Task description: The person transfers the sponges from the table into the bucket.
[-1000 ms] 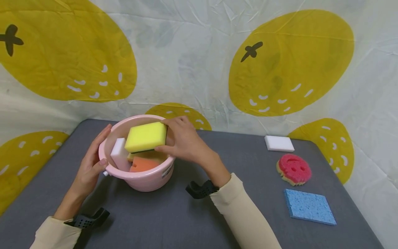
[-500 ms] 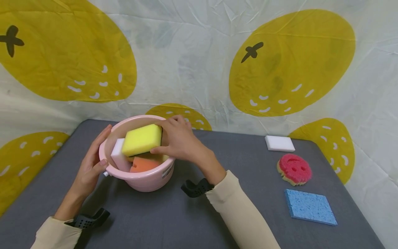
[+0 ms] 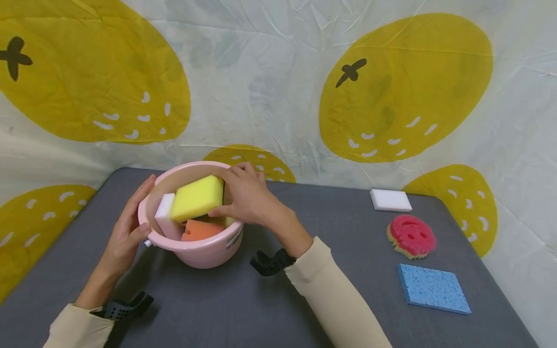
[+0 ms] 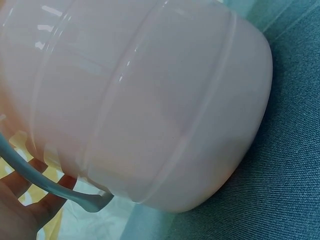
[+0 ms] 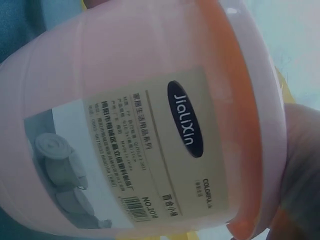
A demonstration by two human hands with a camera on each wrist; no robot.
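A pink bucket [image 3: 204, 258] stands on the left part of the table in the head view. My left hand [image 3: 123, 237] holds its left side, thumb by the rim and fingers along the outside. Between the thumb and fingers of my right hand [image 3: 250, 199] is a yellow scouring sponge [image 3: 197, 199], tilted inside the bucket mouth. Below it lie an upright white sponge [image 3: 166, 215] and an orange sponge [image 3: 202, 231]. In the left wrist view a grey handle [image 4: 50, 182] hangs beside the bucket wall. The right wrist view shows a printed label [image 5: 130, 165] on it.
On the right of the grey table [image 3: 339, 270] lie a white sponge block [image 3: 390, 200], a round pink sponge [image 3: 411, 237] with a face cut in it, and a flat blue sponge [image 3: 434, 288]. A patterned white curtain [image 3: 270, 82] hangs close behind the table.
My right hand has moved slightly left and down, carrying the yellow sponge deeper into the bucket and tilting it more. My left hand and the bucket have stayed in place.
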